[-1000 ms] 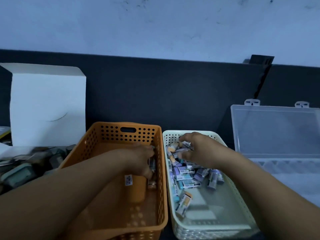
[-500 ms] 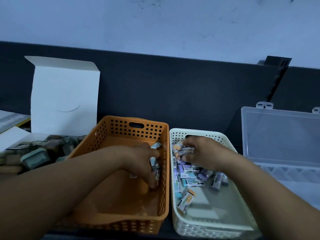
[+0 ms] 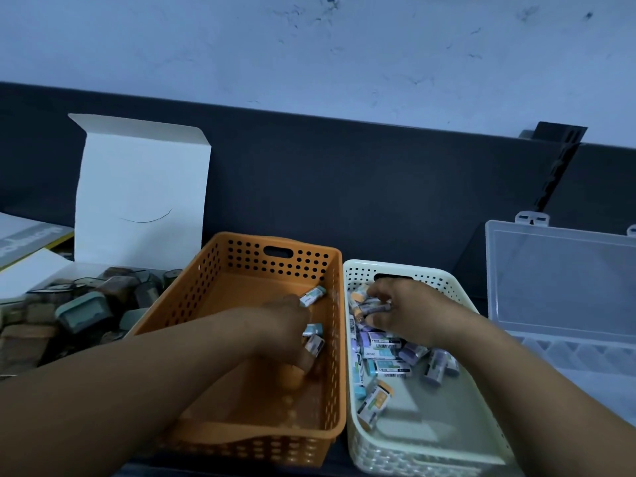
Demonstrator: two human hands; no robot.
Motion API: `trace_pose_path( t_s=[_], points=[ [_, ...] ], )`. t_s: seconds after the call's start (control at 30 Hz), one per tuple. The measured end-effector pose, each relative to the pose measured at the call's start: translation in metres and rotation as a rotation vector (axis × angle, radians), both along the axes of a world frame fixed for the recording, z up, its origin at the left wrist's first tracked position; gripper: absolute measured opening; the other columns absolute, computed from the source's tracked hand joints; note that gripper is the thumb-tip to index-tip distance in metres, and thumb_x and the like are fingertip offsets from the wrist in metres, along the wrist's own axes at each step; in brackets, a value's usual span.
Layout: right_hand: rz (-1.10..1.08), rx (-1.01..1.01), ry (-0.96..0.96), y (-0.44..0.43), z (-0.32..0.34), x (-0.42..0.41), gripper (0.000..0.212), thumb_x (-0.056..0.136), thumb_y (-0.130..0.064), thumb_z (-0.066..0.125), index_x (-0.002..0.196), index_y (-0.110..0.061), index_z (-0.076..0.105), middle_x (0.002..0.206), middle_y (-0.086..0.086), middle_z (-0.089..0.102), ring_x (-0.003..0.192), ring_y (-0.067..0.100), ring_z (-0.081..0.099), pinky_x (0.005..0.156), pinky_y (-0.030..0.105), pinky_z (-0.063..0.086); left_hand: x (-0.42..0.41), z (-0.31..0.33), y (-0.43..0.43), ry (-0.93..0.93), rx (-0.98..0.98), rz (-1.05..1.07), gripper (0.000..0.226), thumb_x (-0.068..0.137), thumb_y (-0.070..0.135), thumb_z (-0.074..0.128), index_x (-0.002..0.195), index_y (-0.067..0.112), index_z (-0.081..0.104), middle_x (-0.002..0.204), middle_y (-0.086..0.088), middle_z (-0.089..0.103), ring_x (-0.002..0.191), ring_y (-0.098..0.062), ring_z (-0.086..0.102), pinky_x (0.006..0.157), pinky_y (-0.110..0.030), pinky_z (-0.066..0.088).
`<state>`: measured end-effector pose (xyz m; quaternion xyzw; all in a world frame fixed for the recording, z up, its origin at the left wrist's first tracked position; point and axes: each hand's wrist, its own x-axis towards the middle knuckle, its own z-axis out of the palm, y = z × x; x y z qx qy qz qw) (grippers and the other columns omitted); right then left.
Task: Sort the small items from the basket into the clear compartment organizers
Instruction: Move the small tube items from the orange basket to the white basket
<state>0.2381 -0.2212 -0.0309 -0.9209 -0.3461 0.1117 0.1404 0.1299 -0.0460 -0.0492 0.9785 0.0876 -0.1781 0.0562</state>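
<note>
Two-handed picking, one piece each.
My right grip (image 3: 395,315) pinches a purple item (image 3: 374,308) at the white basket's (image 3: 430,273) 12 o'clock; left grip (image 3: 289,333): hold I cannot tell. Lift singly.

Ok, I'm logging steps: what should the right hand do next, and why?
Probably lift the right hand out of the white basket and carry it right to the clear organizer: its fingers curl round a few small items, and the organizer's lid stands open.
</note>
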Motion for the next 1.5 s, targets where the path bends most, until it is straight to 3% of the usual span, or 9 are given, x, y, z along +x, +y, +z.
trace_pose_path(
  t_s=[0.1,0.3,0.57,0.83,1.03,1.13,1.2,1.33,1.5],
  points=[
    [0.000,-0.006,-0.013,0.000,0.001,0.000,0.045,0.087,-0.040,0.065,0.129,-0.031,0.051,0.127,-0.005,0.058,0.102,0.015,0.057,0.086,0.032,0.049,0.000,-0.002,0.000,-0.025,-0.008,0.031,0.043,0.083,0.035,0.068,0.119,0.016,0.053,0.118,-0.004,0.054,0.100,-0.019,0.055,0.081,-0.031,0.049],
    [-0.014,-0.009,-0.005,-0.001,0.002,0.001,0.046,0.086,-0.040,0.065,0.129,-0.033,0.051,0.123,-0.005,0.058,0.100,0.015,0.057,0.080,0.030,0.048,-0.002,-0.003,0.006,-0.052,-0.048,0.075,0.029,0.094,0.017,0.052,0.123,0.018,0.048,0.103,0.001,0.053,0.083,-0.010,0.051,0.064,-0.022,0.039],
    [0.020,-0.042,0.038,-0.011,0.012,-0.004,0.042,0.088,-0.038,0.062,0.128,-0.035,0.052,0.114,-0.006,0.060,0.078,0.011,0.067,0.079,0.034,0.055,-0.007,-0.003,0.000,-0.007,-0.039,0.045,0.031,0.097,0.023,0.048,0.128,0.019,0.044,0.102,0.003,0.052,0.084,-0.009,0.051,0.067,-0.023,0.039],
    [-0.026,-0.042,-0.098,-0.045,0.022,0.004,0.041,0.095,-0.033,0.053,0.135,-0.031,0.047,0.135,-0.003,0.053,0.103,0.019,0.063,0.090,0.035,0.050,0.004,0.057,-0.004,-0.316,-0.152,0.138,0.019,0.100,0.035,0.042,0.093,0.020,0.052,0.076,0.001,0.052,0.061,-0.012,0.042,0.056,-0.027,0.034],
    [-0.118,0.012,-0.212,-0.065,0.028,0.013,0.035,0.097,-0.027,0.048,0.132,-0.028,0.050,0.136,0.001,0.054,0.118,0.024,0.054,0.095,0.035,0.046,0.022,0.064,-0.058,-0.321,-0.242,0.020,0.017,0.097,0.033,0.047,0.107,0.020,0.052,0.092,-0.002,0.057,0.074,-0.017,0.051,0.063,-0.033,0.042],
    [-0.140,0.038,-0.252,-0.067,0.032,0.013,0.034,0.098,-0.023,0.046,0.131,-0.026,0.050,0.134,0.002,0.054,0.118,0.025,0.053,0.094,0.034,0.046,0.023,0.057,-0.059,-0.283,-0.311,0.027,0.041,0.093,0.026,0.051,0.133,0.023,0.043,0.121,0.000,0.054,0.096,-0.018,0.057,0.081,-0.036,0.052],
    [-0.107,0.071,-0.267,-0.061,0.035,0.008,0.033,0.097,-0.022,0.047,0.129,-0.027,0.052,0.131,0.001,0.056,0.115,0.023,0.055,0.091,0.035,0.047,0.015,0.058,-0.044,-0.328,-0.328,0.066,0.049,0.091,0.025,0.054,0.137,0.026,0.040,0.132,0.002,0.048,0.102,-0.016,0.054,0.084,-0.033,0.051],
    [0.055,0.136,-0.230,-0.026,0.039,-0.007,0.030,0.095,-0.025,0.055,0.124,-0.029,0.055,0.123,-0.004,0.058,0.104,0.018,0.058,0.085,0.035,0.051,-0.015,0.065,0.008,-0.443,-0.218,0.191,0.036,0.091,0.025,0.057,0.126,0.029,0.049,0.115,0.007,0.055,0.099,-0.011,0.055,0.082,-0.029,0.050],
    [0.295,0.049,-0.219,0.047,0.039,-0.027,0.034,0.091,-0.026,0.062,0.124,-0.027,0.056,0.119,-0.006,0.058,0.109,0.017,0.055,0.088,0.033,0.048,-0.056,0.053,0.074,-0.404,-0.006,0.333,0.030,0.091,0.027,0.056,0.121,0.024,0.053,0.115,-0.002,0.056,0.103,-0.019,0.055,0.089,-0.034,0.048]
  ],
)
